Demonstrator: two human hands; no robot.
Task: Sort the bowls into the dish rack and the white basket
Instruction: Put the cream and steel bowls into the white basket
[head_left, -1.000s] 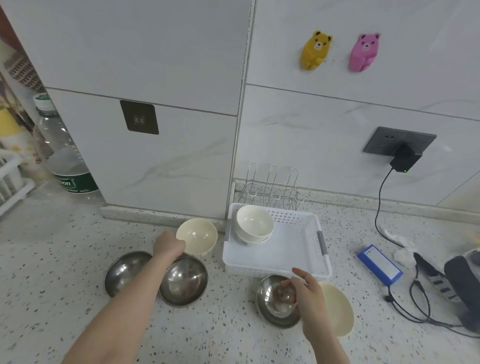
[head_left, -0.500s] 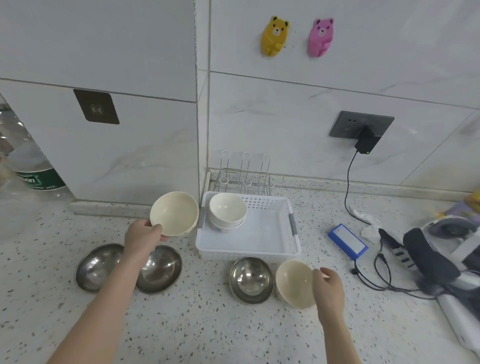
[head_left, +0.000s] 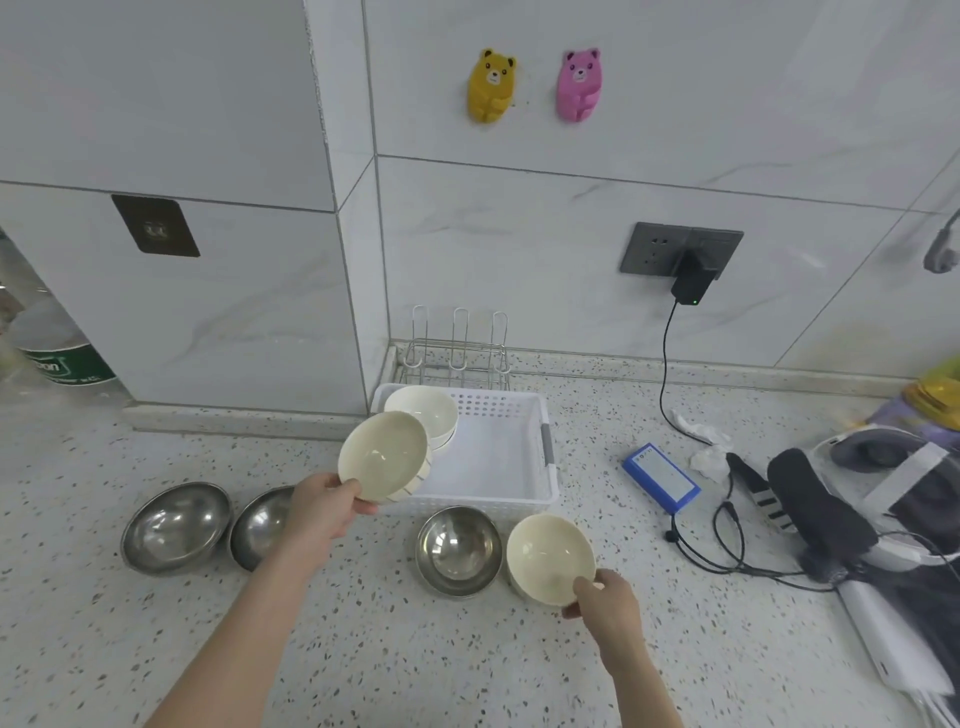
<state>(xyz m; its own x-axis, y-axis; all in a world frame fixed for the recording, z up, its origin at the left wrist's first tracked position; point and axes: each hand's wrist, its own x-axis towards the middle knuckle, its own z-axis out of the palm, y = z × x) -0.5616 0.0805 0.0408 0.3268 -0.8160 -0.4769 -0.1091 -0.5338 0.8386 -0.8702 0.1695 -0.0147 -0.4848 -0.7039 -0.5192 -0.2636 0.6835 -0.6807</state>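
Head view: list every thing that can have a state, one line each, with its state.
Left hand: grip on cream bowl, tilted over basket edge.
Right hand: grip on second cream bowl, tilted.
White basket: holds stacked white bowls.
Dish rack: empty.
Three steel bowls: upright on counter.
Charger: plugged in, light on.

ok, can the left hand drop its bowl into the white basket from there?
Probably yes: the left hand holds its cream bowl over the white basket's near-left edge; only stacked white bowls occupy the back-left corner.
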